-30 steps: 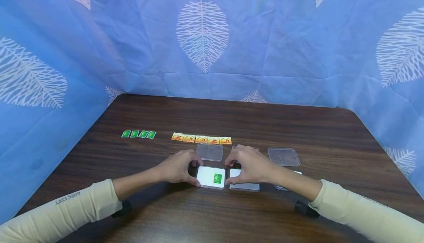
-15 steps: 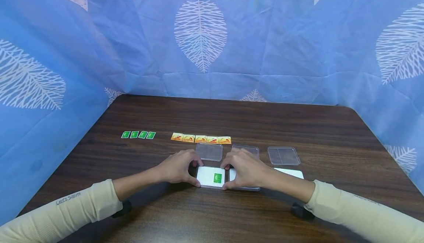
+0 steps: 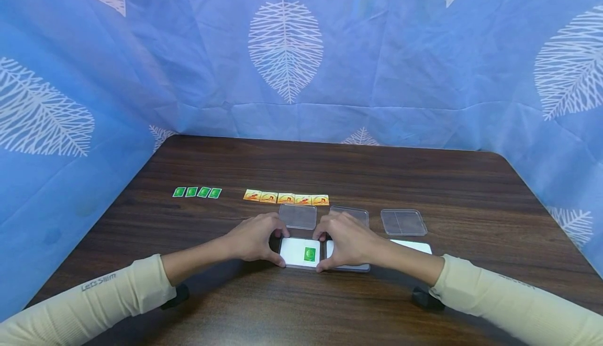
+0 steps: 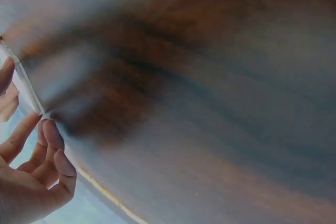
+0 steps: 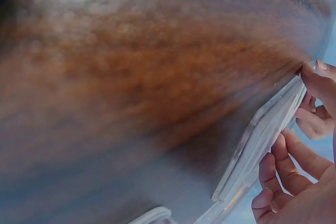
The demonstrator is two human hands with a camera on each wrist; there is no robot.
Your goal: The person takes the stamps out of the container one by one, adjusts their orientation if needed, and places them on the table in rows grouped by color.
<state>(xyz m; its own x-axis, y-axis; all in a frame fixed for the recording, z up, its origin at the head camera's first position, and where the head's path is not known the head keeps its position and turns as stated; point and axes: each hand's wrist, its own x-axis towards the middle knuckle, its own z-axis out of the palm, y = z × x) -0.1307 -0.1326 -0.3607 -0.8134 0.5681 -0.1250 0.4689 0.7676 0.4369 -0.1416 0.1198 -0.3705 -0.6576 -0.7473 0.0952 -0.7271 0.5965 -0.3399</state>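
Note:
A shallow clear plastic case (image 3: 301, 268) with a white insert (image 3: 291, 253) lies flat in front of me, a small green picture piece (image 3: 309, 254) on its right half. My left hand (image 3: 252, 238) holds the case's left side, thumb at the near corner and index finger at the far one. At the right side my right hand (image 3: 348, 238) grips the same case likewise, partly covering a second white-filled case (image 3: 353, 269). The left wrist view shows left fingers (image 4: 54, 135) at the case edge; the right wrist view shows right fingers (image 5: 281, 148) beside a clear case edge.
Clear plastic lids (image 3: 298, 216) lie in a row behind the cases. A third white-filled case (image 3: 414, 246) is partly hidden by the right forearm. Further back are a row of orange picture pieces (image 3: 286, 198) and several green pieces (image 3: 203, 192) on the dark wooden table (image 3: 264, 304).
My right hand has moved slightly left and come to the right edge of the first case. My left hand has stayed at the left edge.

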